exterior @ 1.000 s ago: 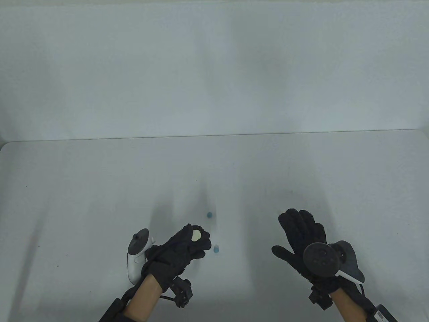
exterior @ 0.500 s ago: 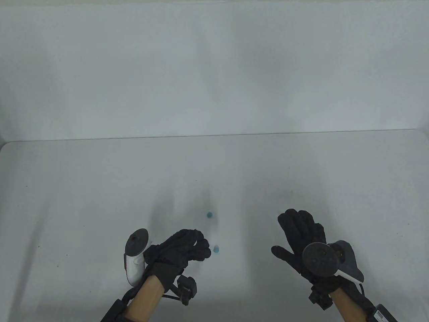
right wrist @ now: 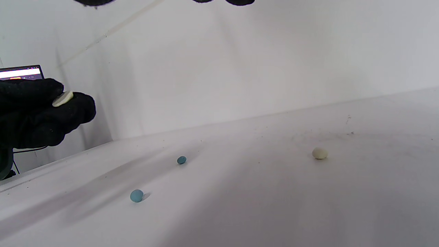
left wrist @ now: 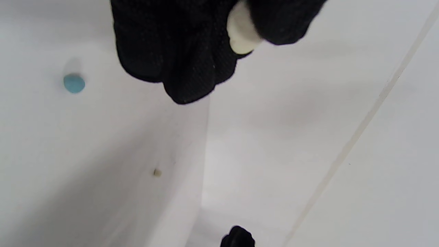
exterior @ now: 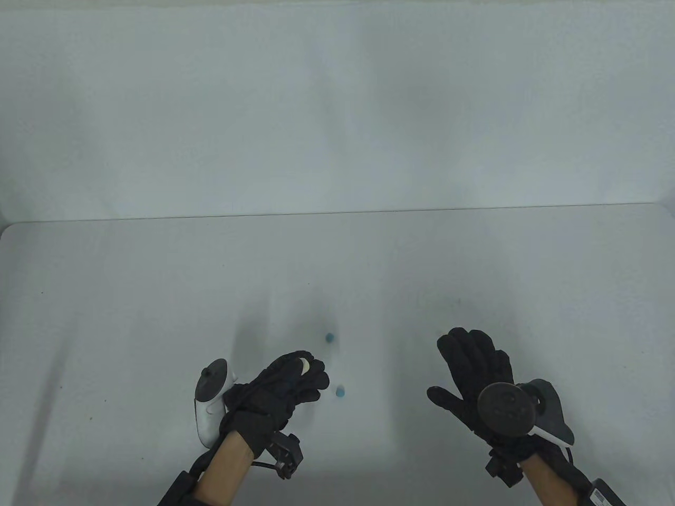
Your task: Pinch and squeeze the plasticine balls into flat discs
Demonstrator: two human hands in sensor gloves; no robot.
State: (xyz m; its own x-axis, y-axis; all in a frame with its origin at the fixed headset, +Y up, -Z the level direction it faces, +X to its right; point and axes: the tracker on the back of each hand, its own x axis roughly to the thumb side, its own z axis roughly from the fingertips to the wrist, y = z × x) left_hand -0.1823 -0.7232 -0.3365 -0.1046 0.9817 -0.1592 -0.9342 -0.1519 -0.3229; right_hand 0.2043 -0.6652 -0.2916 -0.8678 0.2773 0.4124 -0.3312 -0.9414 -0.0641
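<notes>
My left hand [exterior: 310, 373] pinches a flattened cream plasticine piece [exterior: 305, 364] between thumb and fingers, a little above the table. The piece also shows in the left wrist view [left wrist: 241, 34] and edge-on as a thin disc in the right wrist view [right wrist: 62, 98]. Two small blue balls lie on the table just right of that hand, one farther [exterior: 330, 338] and one nearer [exterior: 340, 391]. My right hand [exterior: 445, 369] is open with fingers spread, empty, palm down. A cream ball [right wrist: 319, 153] lies on the table in front of the right wrist camera; the table view does not show it.
The white table [exterior: 158, 295] ends at a white back wall [exterior: 337, 132]. A lit screen [right wrist: 20, 72] shows at the far left of the right wrist view. A small tan speck [left wrist: 157, 172] lies on the table.
The left fingers closed over the cream piece, hiding it half a second ago; now a small part shows again. The left hand turned slightly. The right hand and the balls have not moved.
</notes>
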